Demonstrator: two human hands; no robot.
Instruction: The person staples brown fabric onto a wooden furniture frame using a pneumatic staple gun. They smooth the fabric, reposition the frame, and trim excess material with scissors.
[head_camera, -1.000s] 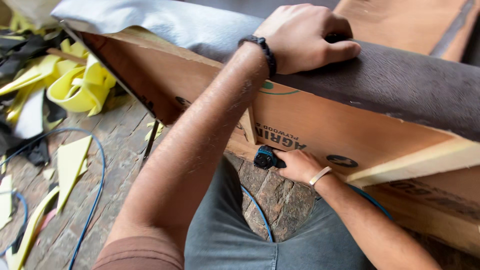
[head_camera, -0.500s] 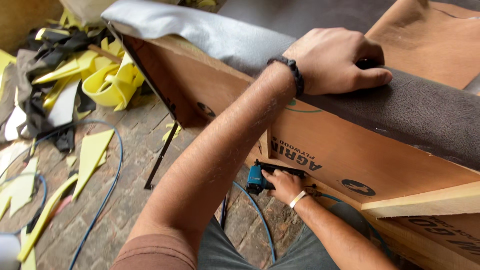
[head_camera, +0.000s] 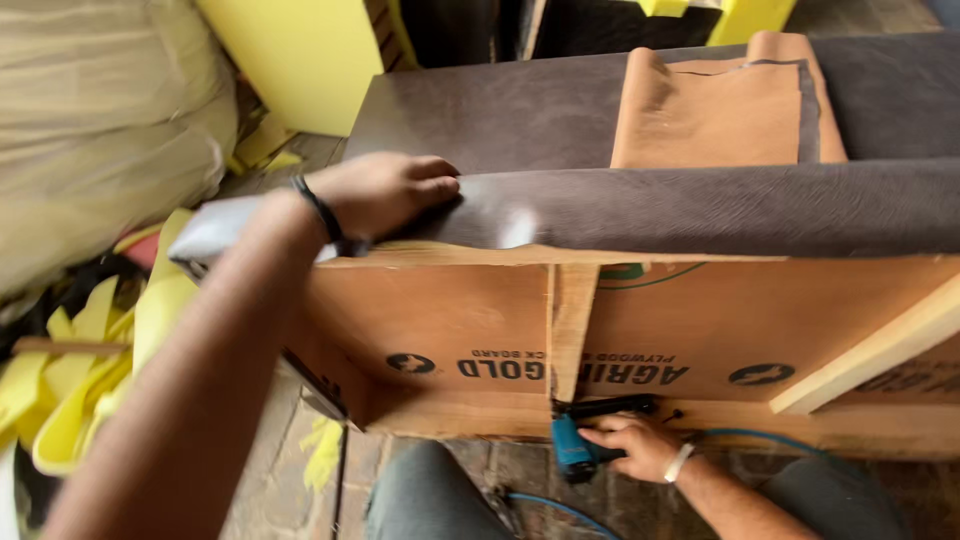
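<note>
My left hand (head_camera: 385, 192) presses flat on dark brown leatherette (head_camera: 700, 205) pulled over the top edge of a plywood furniture frame (head_camera: 440, 320). Down at the frame's lower rail, my right hand (head_camera: 640, 447) grips a blue and black staple gun (head_camera: 580, 435), its nose against the wood beside a vertical wooden strut (head_camera: 572, 320). A blue air hose (head_camera: 540, 503) trails from the tool across the floor. A tan piece of leatherette (head_camera: 725, 105) lies on top of the covered frame.
Yellow foam scraps (head_camera: 90, 380) litter the floor at left, under a large pale bag (head_camera: 100, 130). A yellow foam block (head_camera: 300, 60) stands behind the frame. A diagonal pale wood brace (head_camera: 880, 350) crosses the frame's right side. My knees in grey trousers (head_camera: 425, 495) are below.
The view has swung right and up. My left hand slid along the leatherette towards the frame's left end. My right hand keeps the staple gun at the lower rail.
</note>
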